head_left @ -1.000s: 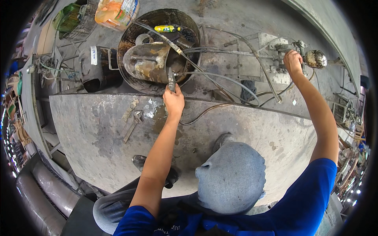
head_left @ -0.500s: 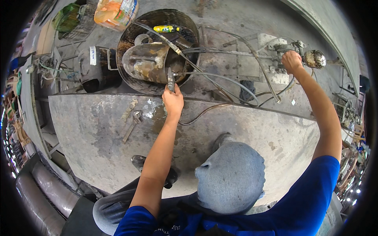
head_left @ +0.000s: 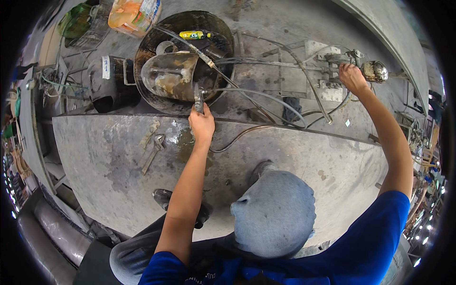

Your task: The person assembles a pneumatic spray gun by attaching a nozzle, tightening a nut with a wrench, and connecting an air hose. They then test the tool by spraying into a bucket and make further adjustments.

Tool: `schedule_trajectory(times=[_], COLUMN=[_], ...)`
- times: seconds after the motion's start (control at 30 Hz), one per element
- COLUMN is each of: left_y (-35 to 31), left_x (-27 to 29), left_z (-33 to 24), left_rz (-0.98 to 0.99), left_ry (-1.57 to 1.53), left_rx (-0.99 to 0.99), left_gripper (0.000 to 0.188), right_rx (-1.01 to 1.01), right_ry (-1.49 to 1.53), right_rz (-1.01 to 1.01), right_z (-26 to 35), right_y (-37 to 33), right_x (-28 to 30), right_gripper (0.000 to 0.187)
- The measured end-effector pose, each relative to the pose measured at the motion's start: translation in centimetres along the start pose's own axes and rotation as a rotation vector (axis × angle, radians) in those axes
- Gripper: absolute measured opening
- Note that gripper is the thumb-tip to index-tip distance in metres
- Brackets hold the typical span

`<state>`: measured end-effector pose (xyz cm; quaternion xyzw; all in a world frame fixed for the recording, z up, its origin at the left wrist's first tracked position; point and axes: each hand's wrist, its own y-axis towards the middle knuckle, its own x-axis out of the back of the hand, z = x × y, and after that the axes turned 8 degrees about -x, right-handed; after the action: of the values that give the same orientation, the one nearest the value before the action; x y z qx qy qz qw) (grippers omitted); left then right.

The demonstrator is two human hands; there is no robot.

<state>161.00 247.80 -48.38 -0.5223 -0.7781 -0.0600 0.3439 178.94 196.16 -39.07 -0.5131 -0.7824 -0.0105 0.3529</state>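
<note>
My left hand (head_left: 202, 126) is wrapped round the handles of metal pliers (head_left: 197, 96). Their jaws are at a hose fitting on the near right end of a stained metal cylinder (head_left: 164, 78). That cylinder lies on its side in a round, dirty metal tub (head_left: 144, 50). Far to the right, my right hand (head_left: 352, 78) is closed at a metal valve assembly (head_left: 332, 59), beside a shiny round gauge-like part (head_left: 375, 71). What its fingers hold is hidden. A grey hose (head_left: 266, 94) curves away from the fitting.
An adjustable wrench (head_left: 153, 153) lies on the grey metal bench top (head_left: 104, 156) before me. A yellow bottle (head_left: 194, 35) is in the tub. Left of it stands a dark cylinder (head_left: 102, 85), with an orange-and-white container (head_left: 134, 18) behind. More hoses cross towards the valve.
The whole view has shifted slightly, so the tub and bench appear a little further left. My left hand keeps the pliers at the fitting; the right stays at the valve, its fingers slightly shifted.
</note>
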Motion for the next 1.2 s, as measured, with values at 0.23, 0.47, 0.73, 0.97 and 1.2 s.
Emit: schedule_trajectory(times=[0.23,0.47,0.73,0.97,1.2], left_y=[0.1,-0.4,0.4,0.1,-4.4], left_x=[-0.2,1.8,5.4,7.5,8.8], left_z=[-0.3,-2.0,-4.7,-8.1,-11.0], left_rz=[-0.023,-0.143,0.148,0.294,0.643], left_ry=[-0.014,-0.11,-0.287,-0.64,-1.288], left_rx=[-0.023,-0.035,0.081,0.112,0.012], left_gripper=[0.027,0.028,0.064,0.083,0.075], right_rx=[-0.247,-0.655,-0.415,-0.317,-0.451], right_ry=[0.315,0.497,1.511,2.129,2.443], right_rz=[0.165,0.018,-0.375,-0.173,-0.192], right_z=[-0.7,0.1,7.7,15.9,22.9], right_y=[0.9,5.8,4.2,1.0,5.2], right_x=[-2.0,9.0,25.5,31.6,34.8], right_gripper=[0.02,0.027,0.025,0.042,0.087])
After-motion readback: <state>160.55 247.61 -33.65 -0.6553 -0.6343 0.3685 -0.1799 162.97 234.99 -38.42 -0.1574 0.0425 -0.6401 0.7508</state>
